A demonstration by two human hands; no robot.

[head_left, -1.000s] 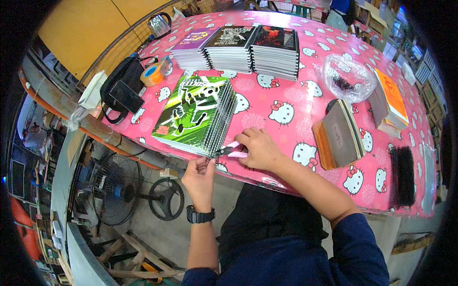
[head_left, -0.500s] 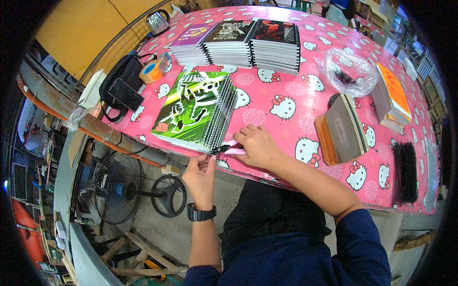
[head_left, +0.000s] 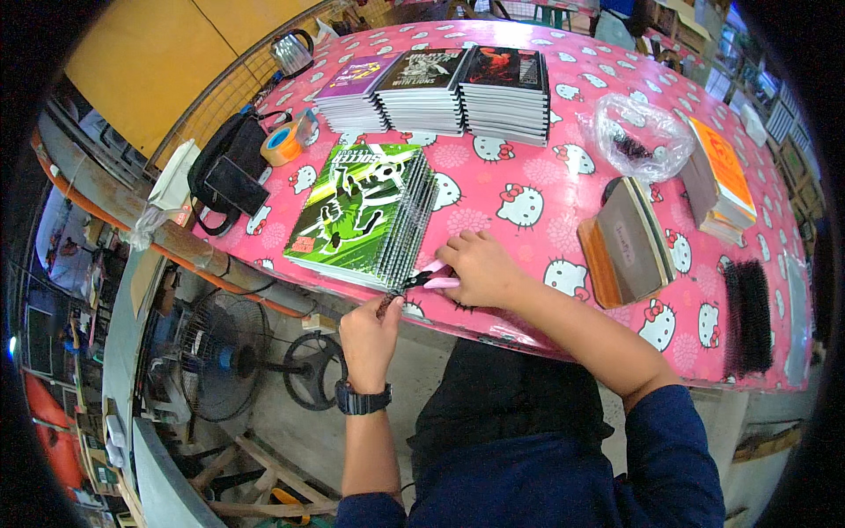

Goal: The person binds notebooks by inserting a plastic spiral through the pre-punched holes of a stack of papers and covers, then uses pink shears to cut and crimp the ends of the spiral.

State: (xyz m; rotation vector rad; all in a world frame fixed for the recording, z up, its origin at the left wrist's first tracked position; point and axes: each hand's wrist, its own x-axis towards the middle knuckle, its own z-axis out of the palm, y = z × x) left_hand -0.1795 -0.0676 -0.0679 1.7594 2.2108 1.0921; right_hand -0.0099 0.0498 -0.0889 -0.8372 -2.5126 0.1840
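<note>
Where the table edge meets the near corner of the notebooks, both bare hands are working close together. The left hand (head_left: 368, 339) has thumb and forefinger pinched together, apparently on a short dark wire coil (head_left: 385, 305); whether that coil belongs to the binding cannot be told at this size. The right hand (head_left: 482, 268) is curled around the pink handles of small black-nosed pliers (head_left: 422, 278), the nose at the stack's lower right corner. That stack of green-covered, spiral-bound notebooks (head_left: 356, 211) lies at the near edge of the pink patterned table (head_left: 528, 163), black coils facing right. To the right lie a bundle of black plastic coils (head_left: 748, 319) and a grey-brown book-like item (head_left: 625, 251). Farther off sit a black fabric bag (head_left: 236, 163), a roll of orange tape (head_left: 283, 143) and a crumpled clear plastic bag (head_left: 642, 141). Beyond stand three notebook stacks, purple (head_left: 355, 92), black-and-white (head_left: 422, 92) and black-and-red (head_left: 504, 95), then a silver metal kettle (head_left: 291, 55).
</note>
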